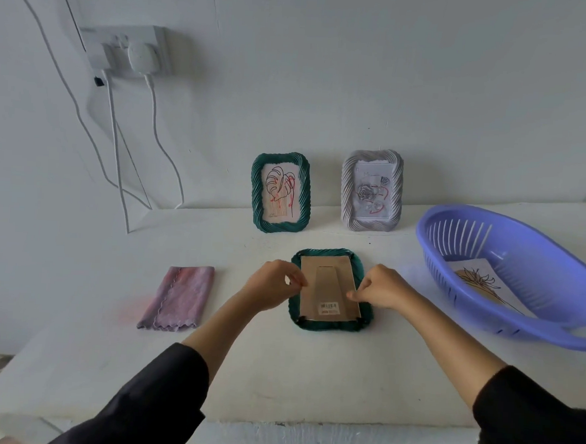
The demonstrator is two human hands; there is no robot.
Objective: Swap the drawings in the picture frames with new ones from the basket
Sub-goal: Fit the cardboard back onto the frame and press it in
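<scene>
On the wall at far left, a socket point(130, 52) with white cables hanging. On the white table point(275, 375), at left, a folded pink cloth point(179, 297), lying flat. Near centre, left hand point(274, 286), fingers curled, tips pinching the left edge of the backing board point(328, 289) of a face-down green frame point(330, 325). Far behind, against the wall, an upright green frame point(280, 193) with a leaf drawing, then an upright grey frame point(371, 190) with a rose drawing. Right hand point(383, 289), fingers curled, tips pinching the board's right edge. At right, a purple basket point(523, 242), one new drawing point(483, 285) inside.
</scene>
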